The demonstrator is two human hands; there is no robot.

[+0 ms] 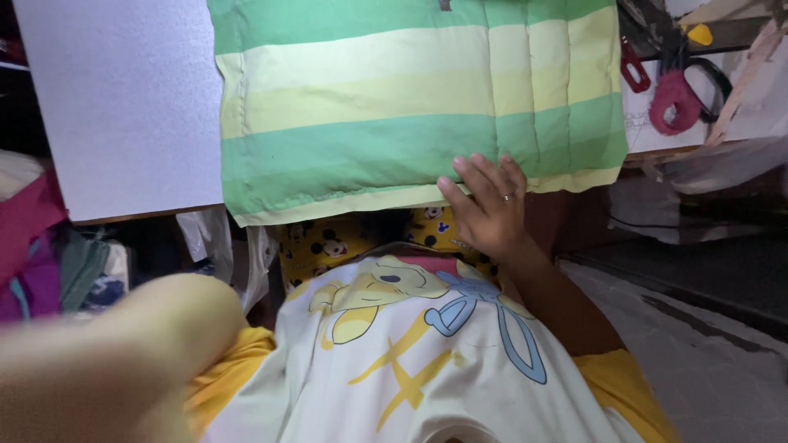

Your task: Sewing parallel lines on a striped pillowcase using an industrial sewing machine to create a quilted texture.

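Observation:
A quilted cloth [394,107] with green and pale yellow stripes lies on a white tabletop [123,98], its near edge hanging slightly over the table's front. My right hand [486,209], a ring on one finger, rests flat on that near edge toward the right, fingers spread and pointing away from me, gripping nothing. A blurred bare arm [107,361] fills the lower left; it is my left arm, and its hand is out of frame. Below, my white shirt [410,353] with a cartoon print and yellow sleeves fills the view.
Red-handled scissors [634,70], a pink-handled tool [673,102] and a yellow object [699,34] lie on the table at the top right. Piled clothes [41,254] sit at the left under the table. A grey tiled floor [714,353] is at the right.

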